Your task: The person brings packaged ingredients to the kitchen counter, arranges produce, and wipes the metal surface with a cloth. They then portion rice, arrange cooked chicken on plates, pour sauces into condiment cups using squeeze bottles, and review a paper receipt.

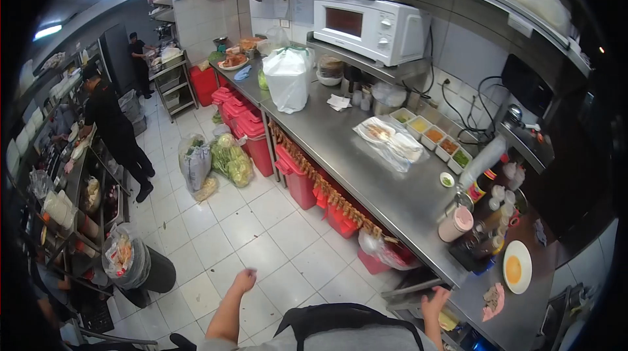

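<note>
The pink cloth (498, 308) lies on the steel surface (470, 293), to the right of the right hand (434, 302) and apart from it. That hand's fingers are spread near the surface's edge. Well to the left, the left hand (244, 281) hangs above the tiled floor (275, 246), fingers partly curled; I cannot tell whether it grips anything. Beyond the cloth sits a white oval plate (509, 251).

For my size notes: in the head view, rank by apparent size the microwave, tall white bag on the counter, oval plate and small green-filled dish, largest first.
1. Microwave
2. Tall white bag
3. Oval plate
4. Small dish
</note>
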`<action>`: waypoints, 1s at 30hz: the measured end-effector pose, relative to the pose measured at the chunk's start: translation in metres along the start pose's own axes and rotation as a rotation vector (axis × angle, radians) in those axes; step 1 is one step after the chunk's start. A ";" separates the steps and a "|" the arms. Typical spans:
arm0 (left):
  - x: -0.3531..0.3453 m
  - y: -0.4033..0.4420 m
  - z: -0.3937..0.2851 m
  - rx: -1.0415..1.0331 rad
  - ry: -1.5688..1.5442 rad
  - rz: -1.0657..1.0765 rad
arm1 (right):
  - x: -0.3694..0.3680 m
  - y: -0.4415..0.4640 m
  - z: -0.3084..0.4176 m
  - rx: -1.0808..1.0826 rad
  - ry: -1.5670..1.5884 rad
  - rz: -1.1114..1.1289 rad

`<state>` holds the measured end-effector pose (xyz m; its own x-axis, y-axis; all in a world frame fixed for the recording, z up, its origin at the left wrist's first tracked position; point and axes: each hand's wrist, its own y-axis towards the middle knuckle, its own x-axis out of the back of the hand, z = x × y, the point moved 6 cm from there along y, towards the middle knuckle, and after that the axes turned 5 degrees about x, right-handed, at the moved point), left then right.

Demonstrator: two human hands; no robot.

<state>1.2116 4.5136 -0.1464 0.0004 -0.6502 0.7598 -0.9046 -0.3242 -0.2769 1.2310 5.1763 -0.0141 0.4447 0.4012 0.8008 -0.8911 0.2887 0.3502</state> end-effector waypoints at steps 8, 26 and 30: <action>-0.023 0.155 -0.184 -0.185 -0.225 0.125 | -0.085 0.119 0.103 0.146 0.373 0.434; -0.085 -0.158 0.194 0.715 -0.156 0.220 | -0.308 0.291 0.512 0.903 0.505 1.040; -0.052 -0.066 0.191 0.463 -0.637 -0.048 | -0.357 0.276 0.574 1.066 0.417 1.171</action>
<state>1.3529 4.4377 -0.2793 0.4060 -0.8512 0.3325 -0.6277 -0.5242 -0.5755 0.7743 4.6137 0.0758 -0.6440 0.2006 0.7383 -0.3174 -0.9481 -0.0193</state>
